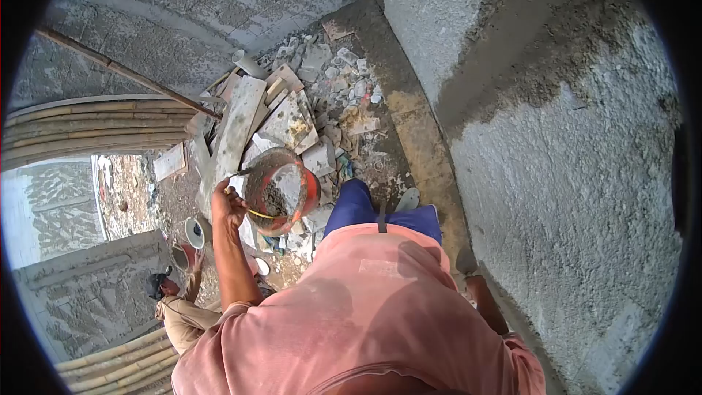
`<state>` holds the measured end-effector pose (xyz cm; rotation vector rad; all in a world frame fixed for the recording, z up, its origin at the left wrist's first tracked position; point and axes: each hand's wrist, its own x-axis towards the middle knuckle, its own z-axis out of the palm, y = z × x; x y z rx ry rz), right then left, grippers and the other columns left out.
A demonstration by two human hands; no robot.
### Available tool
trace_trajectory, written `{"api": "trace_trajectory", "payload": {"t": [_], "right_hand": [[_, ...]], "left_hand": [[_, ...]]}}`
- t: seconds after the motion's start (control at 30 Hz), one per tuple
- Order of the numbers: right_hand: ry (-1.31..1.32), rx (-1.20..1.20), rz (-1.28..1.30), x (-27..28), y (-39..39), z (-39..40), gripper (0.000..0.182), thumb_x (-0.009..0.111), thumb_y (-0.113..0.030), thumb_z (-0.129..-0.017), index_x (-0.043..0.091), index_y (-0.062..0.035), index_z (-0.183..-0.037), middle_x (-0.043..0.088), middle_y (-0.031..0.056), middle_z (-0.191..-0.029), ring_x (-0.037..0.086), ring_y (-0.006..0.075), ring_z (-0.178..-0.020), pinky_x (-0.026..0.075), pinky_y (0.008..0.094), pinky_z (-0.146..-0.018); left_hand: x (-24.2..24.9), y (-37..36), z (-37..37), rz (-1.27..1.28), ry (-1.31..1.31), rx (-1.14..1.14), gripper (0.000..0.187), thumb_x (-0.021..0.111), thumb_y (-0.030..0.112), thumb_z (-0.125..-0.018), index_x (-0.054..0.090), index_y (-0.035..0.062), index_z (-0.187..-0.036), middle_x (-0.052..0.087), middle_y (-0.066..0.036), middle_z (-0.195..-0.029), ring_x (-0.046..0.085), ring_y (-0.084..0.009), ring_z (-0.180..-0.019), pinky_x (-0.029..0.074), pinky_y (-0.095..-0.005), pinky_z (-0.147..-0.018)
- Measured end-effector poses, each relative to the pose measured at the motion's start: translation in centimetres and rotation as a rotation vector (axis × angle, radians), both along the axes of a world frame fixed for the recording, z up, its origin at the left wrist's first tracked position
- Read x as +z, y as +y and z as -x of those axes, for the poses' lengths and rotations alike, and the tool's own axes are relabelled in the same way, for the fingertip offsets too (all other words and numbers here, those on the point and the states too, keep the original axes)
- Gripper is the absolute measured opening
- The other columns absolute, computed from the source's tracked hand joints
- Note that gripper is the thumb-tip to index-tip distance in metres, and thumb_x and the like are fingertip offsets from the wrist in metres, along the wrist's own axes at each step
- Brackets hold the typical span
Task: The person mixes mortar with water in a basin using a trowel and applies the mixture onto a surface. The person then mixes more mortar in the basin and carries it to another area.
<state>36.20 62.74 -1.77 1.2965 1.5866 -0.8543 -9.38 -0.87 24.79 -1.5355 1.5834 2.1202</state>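
Mortar lies inside an orange-red bucket, its rim smeared grey, at the left of my legs. My left hand is closed at the bucket's near left side, on its handle, where a yellow strip and a short dark piece run to the rim. Down by the foot of the rough plastered wall, my right hand is partly hidden by my shirt. Its fingers curl at a flat grey-brown trowel, which shows just beyond them.
Broken boards and rubble cover the ground ahead. A bamboo pole leans across the left side, near stacked bamboo. The wall rises close on my right. Another person works at the lower left beside a pale bucket.
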Motion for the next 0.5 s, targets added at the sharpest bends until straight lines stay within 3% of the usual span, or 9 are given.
{"api": "trace_trajectory", "payload": {"t": [0.07, 0.1, 0.13, 0.23, 0.43, 0.5], "right_hand": [[0.061, -0.078, 0.003, -2.1, 3.0, 4.8, 0.030, 0.065, -0.024, -0.089, 0.069, 0.0053, -0.091, 0.070, 0.0203, -0.077, 0.068, 0.0329, -0.060, 0.053, 0.0487, -0.058], [0.069, -0.056, -0.008, -0.4, 3.7, 8.9, 0.032, 0.065, -0.025, -0.089, 0.068, 0.0068, -0.091, 0.070, 0.0222, -0.077, 0.069, 0.0349, -0.061, 0.053, 0.0483, -0.058], [0.102, 0.019, 0.016, -1.1, 4.8, 11.9, 0.019, 0.064, -0.018, -0.091, 0.061, 0.0004, -0.085, 0.059, 0.0127, -0.069, 0.057, 0.0267, -0.052, 0.045, 0.0435, -0.046], [0.352, 0.212, -0.056, -6.2, 7.6, 18.0, 0.032, 0.067, -0.023, -0.087, 0.066, 0.0082, -0.091, 0.068, 0.0232, -0.078, 0.068, 0.0362, -0.061, 0.052, 0.0453, -0.056], [0.417, 0.074, 0.048, 1.9, 4.5, 34.6, 0.034, 0.069, -0.023, -0.085, 0.060, 0.0067, -0.098, 0.067, 0.0228, -0.080, 0.070, 0.0334, -0.062, 0.055, 0.0432, -0.055], [0.406, 0.208, 0.002, 2.5, 3.9, 38.0, 0.033, 0.069, -0.023, -0.085, 0.059, 0.0064, -0.098, 0.067, 0.0214, -0.076, 0.070, 0.0311, -0.062, 0.056, 0.0435, -0.055]], "left_hand": [[1.3, 0.7, 0.5, 0.003, 0.068, 0.032, 0.029, 0.061, 0.032, -0.094, 0.050, 0.0131, -0.076, 0.033, 0.007, -0.057, 0.034, -0.0110, -0.049, 0.033, -0.0299, -0.048], [1.9, 1.1, 0.7, 0.015, 0.076, 0.038, 0.032, 0.064, 0.033, -0.093, 0.048, 0.0173, -0.070, 0.029, 0.008, -0.055, 0.028, -0.0103, -0.045, 0.035, -0.0307, -0.047], [2.6, 1.6, 0.9, 0.010, 0.075, 0.074, 0.031, 0.064, 0.032, -0.093, 0.049, 0.0169, -0.071, 0.028, 0.008, -0.055, 0.027, -0.0101, -0.045, 0.035, -0.0306, -0.047], [3.4, 2.3, 2.6, -0.045, 0.109, 0.088, 0.030, 0.063, 0.032, -0.094, 0.050, 0.0148, -0.073, 0.029, 0.008, -0.056, 0.027, -0.0099, -0.045, 0.036, -0.0301, -0.049], [2.3, 5.9, 10.8, -0.199, 0.184, 0.083, 0.029, 0.066, 0.030, -0.092, 0.051, 0.0132, -0.073, 0.028, 0.009, -0.056, 0.026, -0.0076, -0.047, 0.039, -0.0295, -0.051], [1.2, 6.3, 14.8, -0.329, 0.183, 0.089, 0.029, 0.065, 0.030, -0.092, 0.051, 0.0132, -0.073, 0.029, 0.009, -0.057, 0.027, -0.0075, -0.048, 0.040, -0.0293, -0.052]]}}
